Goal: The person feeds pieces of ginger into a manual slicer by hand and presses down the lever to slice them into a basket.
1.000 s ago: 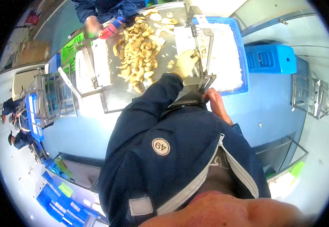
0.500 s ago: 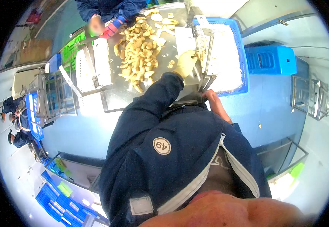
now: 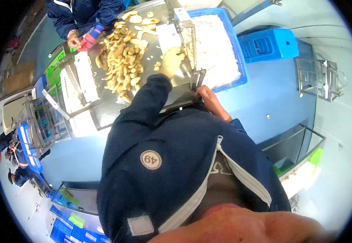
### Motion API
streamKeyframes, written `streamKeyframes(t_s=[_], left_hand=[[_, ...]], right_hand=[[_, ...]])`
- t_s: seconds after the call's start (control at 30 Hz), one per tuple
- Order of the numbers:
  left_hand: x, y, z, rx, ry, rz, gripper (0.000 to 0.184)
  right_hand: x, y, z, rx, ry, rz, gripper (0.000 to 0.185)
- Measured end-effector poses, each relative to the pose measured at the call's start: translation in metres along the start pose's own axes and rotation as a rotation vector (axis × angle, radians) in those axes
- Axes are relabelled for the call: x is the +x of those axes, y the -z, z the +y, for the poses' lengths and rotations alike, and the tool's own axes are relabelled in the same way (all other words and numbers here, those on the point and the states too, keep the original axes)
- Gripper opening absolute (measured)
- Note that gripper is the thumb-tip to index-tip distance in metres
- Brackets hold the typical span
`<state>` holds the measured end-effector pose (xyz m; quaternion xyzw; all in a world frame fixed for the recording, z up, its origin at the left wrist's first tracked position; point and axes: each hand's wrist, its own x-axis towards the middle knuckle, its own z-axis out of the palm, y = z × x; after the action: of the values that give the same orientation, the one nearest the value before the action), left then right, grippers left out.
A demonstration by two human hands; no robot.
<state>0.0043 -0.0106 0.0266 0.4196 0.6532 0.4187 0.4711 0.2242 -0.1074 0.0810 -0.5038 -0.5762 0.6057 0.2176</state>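
On the metal table [image 3: 153,50], my left hand [image 3: 172,62], in a pale yellow glove, is closed beside the cutter's metal frame [image 3: 193,44]. Its fingertips lie near the blade, and what they hold is too hidden to make out. My bare right hand [image 3: 205,95] is wrapped round the cutter's lever handle [image 3: 199,79] at the table's front edge. A heap of brownish mushroom pieces [image 3: 121,60] lies to the left of my gloved hand. Past the cutter, a blue basket [image 3: 240,60] holds thin white slices [image 3: 216,48].
A co-worker [image 3: 84,16] stands across the table, one hand in a red and blue glove. A second cutter [image 3: 74,79] stands at the left, near green crates [image 3: 54,67]. Right of the basket is a blue plastic stool [image 3: 265,45]. A metal rack [image 3: 322,79] stands farther right.
The view has shifted, so the table, cutter and basket appear farther left and slightly higher. Both my hands remain at the cutter. The co-worker's hands are still close together.
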Motion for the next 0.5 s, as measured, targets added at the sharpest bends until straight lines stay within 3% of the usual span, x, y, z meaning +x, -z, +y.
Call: streamKeyframes(t_s=[0.07, 0.13, 0.27, 0.3, 0.4, 0.43, 0.5], left_hand=[[0.025, -0.009, -0.063, 0.171, -0.460, 0.081, 0.018], [0.026, -0.011, -0.052, -0.151, 0.005, 0.048, 0.018], [0.009, -0.004, -0.008, 0.001, 0.026, 0.039, 0.021], [0.012, 0.000, -0.008, 0.011, 0.055, -0.071, 0.017], [0.014, 0.001, -0.009, 0.135, 0.020, -0.055, 0.014], [0.019, 0.000, -0.018, 0.080, 0.054, -0.082, 0.018], [0.025, -0.006, -0.044, 0.031, -0.014, 0.002, 0.020]], right_hand=[[-0.003, 0.008, -0.049, 0.026, -0.058, -0.008, 0.033], [-0.001, 0.015, -0.102, 0.079, -0.032, 0.006, 0.034], [0.002, 0.007, -0.065, -0.011, 0.042, 0.047, 0.035], [0.000, 0.003, -0.040, -0.016, -0.052, 0.044, 0.034], [0.004, -0.003, 0.026, -0.202, 0.357, 0.036, 0.030], [0.002, -0.004, 0.003, -0.050, 0.086, 0.026, 0.034], [-0.002, 0.007, -0.059, 0.017, -0.030, 0.009, 0.035]])
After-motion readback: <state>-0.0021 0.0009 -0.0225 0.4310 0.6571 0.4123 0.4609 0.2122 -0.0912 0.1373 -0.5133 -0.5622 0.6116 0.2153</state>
